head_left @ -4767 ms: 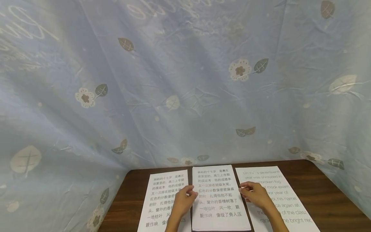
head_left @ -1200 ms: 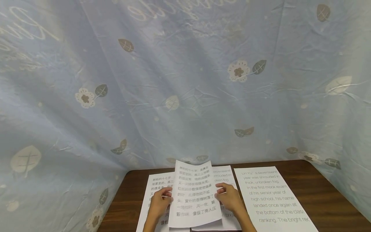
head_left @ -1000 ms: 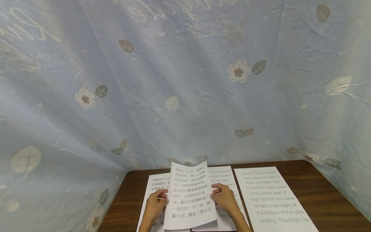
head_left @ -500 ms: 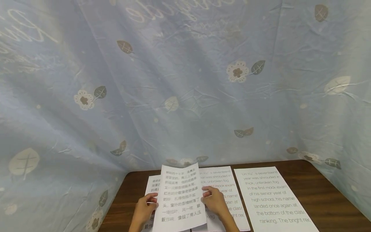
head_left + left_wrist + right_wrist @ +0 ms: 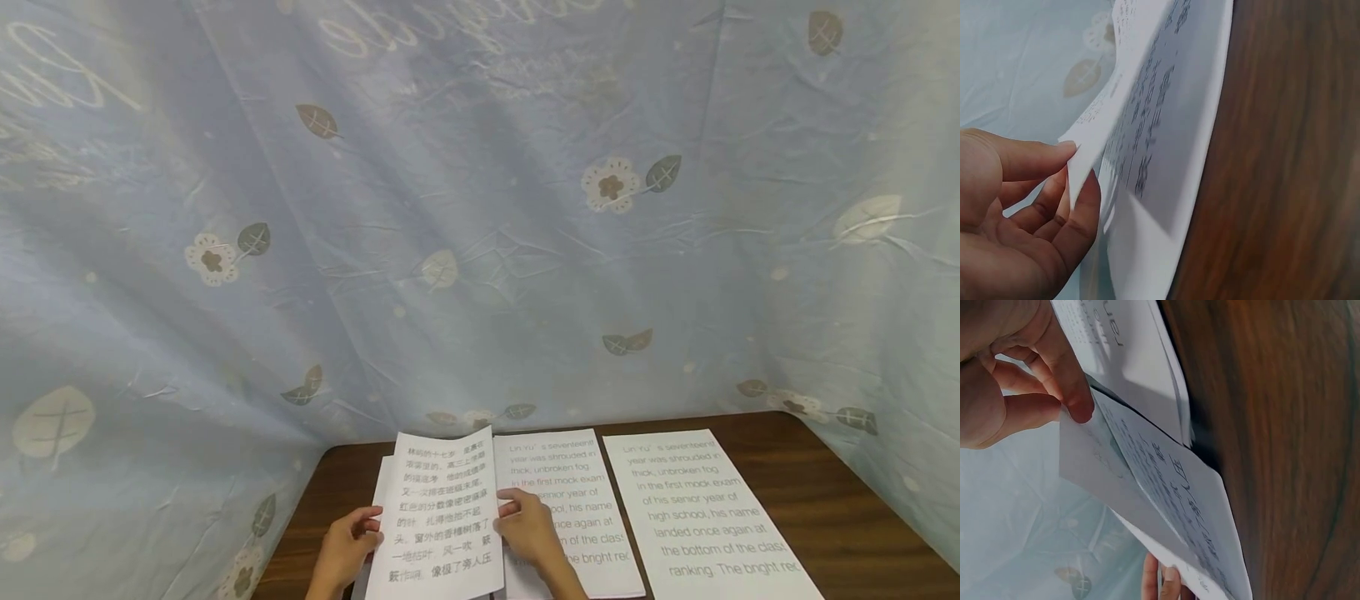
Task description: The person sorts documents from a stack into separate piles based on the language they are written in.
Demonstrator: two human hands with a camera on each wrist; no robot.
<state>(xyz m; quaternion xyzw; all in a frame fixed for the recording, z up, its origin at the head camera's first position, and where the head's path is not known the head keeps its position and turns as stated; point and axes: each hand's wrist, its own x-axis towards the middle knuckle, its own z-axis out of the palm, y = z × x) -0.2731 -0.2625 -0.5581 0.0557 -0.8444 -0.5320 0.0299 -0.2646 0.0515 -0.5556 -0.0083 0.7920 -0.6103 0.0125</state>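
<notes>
A white sheet of paper (image 5: 442, 517) printed with Chinese characters is held raised over the left paper stack (image 5: 383, 483). At its left edge my left hand (image 5: 347, 546) pinches it between thumb and fingers, plain in the left wrist view where the sheet (image 5: 1094, 125) bends at the grip. My right hand (image 5: 528, 529) pinches the opposite edge; the right wrist view shows the thumb and index finger (image 5: 1075, 394) on it. Beneath the sheet, the left stack's top page (image 5: 1191, 481) carries Chinese print and is mostly hidden in the head view.
In the middle lies a stack with English print (image 5: 570, 500), partly under my right hand. A further English-printed stack (image 5: 697, 508) lies to the right. All rest on a dark brown wooden table (image 5: 847, 517), with a blue patterned cloth (image 5: 495, 317) hanging behind.
The Chinese-printed sheet has come off the middle stack, uncovering an English page. Both hands have carried it left, over the left stack.
</notes>
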